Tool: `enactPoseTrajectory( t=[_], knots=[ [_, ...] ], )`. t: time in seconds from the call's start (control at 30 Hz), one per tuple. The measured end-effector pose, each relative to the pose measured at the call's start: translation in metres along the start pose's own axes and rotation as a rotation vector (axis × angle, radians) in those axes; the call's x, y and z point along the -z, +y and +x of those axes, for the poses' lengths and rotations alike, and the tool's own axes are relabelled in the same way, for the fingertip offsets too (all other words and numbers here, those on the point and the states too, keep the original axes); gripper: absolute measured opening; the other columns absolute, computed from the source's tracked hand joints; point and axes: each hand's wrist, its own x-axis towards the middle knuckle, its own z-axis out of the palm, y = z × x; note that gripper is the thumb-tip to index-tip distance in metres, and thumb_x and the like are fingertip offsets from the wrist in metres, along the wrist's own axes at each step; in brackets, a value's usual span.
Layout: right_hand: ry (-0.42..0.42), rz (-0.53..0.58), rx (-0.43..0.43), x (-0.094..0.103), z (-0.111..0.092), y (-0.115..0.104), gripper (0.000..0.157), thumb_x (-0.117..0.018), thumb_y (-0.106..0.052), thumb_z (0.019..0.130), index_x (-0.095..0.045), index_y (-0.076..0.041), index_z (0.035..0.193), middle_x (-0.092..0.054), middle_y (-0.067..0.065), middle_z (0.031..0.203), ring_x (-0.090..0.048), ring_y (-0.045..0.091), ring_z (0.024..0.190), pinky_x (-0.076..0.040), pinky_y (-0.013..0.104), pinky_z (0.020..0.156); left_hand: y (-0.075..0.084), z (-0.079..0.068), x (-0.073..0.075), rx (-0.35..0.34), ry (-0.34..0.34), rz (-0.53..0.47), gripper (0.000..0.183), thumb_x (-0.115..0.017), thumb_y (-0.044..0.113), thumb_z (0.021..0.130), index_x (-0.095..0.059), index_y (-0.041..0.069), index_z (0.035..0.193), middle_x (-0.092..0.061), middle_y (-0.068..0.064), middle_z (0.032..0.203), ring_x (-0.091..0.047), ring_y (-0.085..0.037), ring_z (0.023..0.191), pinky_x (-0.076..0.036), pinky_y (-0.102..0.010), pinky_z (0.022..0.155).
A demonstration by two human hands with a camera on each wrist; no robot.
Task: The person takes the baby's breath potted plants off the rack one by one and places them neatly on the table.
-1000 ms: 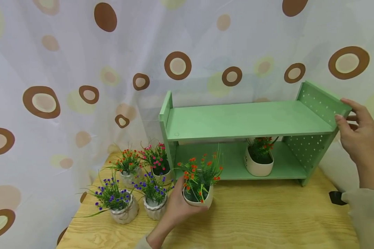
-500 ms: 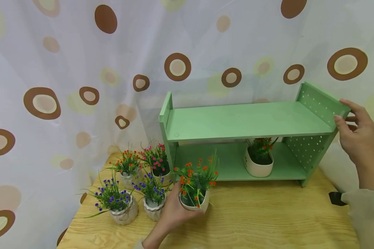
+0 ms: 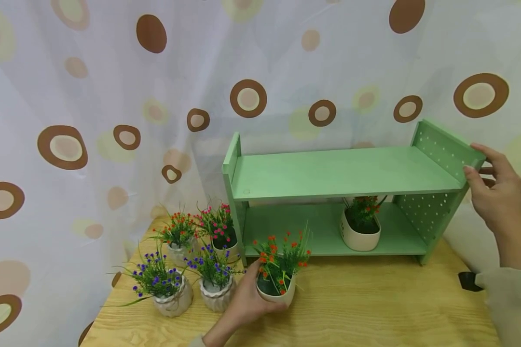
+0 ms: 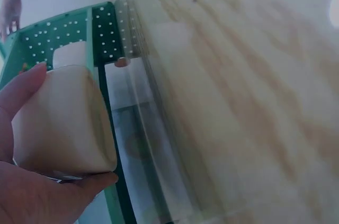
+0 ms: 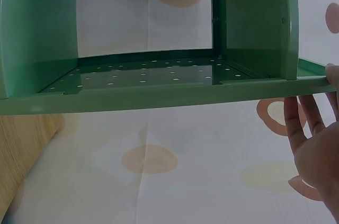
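In the head view my left hand [image 3: 249,301] grips a cream flowerpot [image 3: 288,292] with orange-red artificial flowers, in front of the shelf's lower left part. The left wrist view shows thumb and fingers round the smooth pot [image 4: 63,123]; whether its base touches the table I cannot tell. My right hand [image 3: 501,195] holds the upper front corner of the right side panel of a green two-tier shelf [image 3: 343,173]. In the right wrist view its fingers [image 5: 292,121] curl over the panel's edge [image 5: 159,98]. Another cream pot [image 3: 359,238] with red flowers stands on the lower tier.
Left of the shelf stand several potted flowers: a purple one in a white pot [image 3: 173,300], another purple one [image 3: 217,294], an orange one [image 3: 178,253] and a pink one [image 3: 226,253]. Under them is a wooden table [image 3: 364,308]. A patterned curtain [image 3: 278,53] hangs behind.
The left hand shifts the pot slightly left, then back to the right. My right hand stays on the shelf's side panel. The head view tilts up a little.
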Motion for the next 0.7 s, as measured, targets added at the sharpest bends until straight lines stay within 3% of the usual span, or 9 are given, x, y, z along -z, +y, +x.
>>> enactPoseTrajectory(
  t=[0.2, 0.4, 0.7],
  knots=[
    [-0.001, -0.003, -0.008, 0.000, -0.001, -0.001, 0.052, -0.052, -0.024, 0.108, -0.044, -0.039, 0.157, -0.047, -0.012, 0.154, -0.040, -0.017, 0.102, -0.035, 0.006, 0.085, -0.004, 0.002, -0.001, 0.019, -0.021, 0.030, 0.124, -0.099, 0.041, 0.065, -0.029, 0.005, 0.162, -0.041, -0.019, 0.161, -0.044, -0.041, 0.145, -0.040, -0.061, 0.116],
    [-0.007, 0.000, -0.004, 0.000, 0.000, -0.002, 0.052, -0.052, -0.023, 0.108, -0.043, -0.039, 0.157, -0.044, -0.011, 0.159, -0.040, -0.017, 0.102, -0.035, 0.006, 0.085, -0.007, 0.004, -0.002, 0.000, -0.051, 0.036, 0.119, -0.100, 0.036, 0.062, -0.036, 0.010, 0.159, -0.049, -0.012, 0.155, -0.052, -0.033, 0.136, -0.043, -0.055, 0.112],
    [-0.002, -0.009, -0.009, 0.001, -0.001, -0.003, 0.052, -0.052, -0.023, 0.108, -0.043, -0.039, 0.157, -0.046, -0.011, 0.156, -0.040, -0.016, 0.102, -0.035, 0.006, 0.084, -0.011, 0.007, -0.003, 0.001, -0.100, 0.039, 0.115, -0.100, 0.031, 0.062, -0.038, 0.013, 0.157, -0.051, -0.011, 0.152, -0.054, -0.031, 0.130, -0.045, -0.047, 0.108]
  ],
)
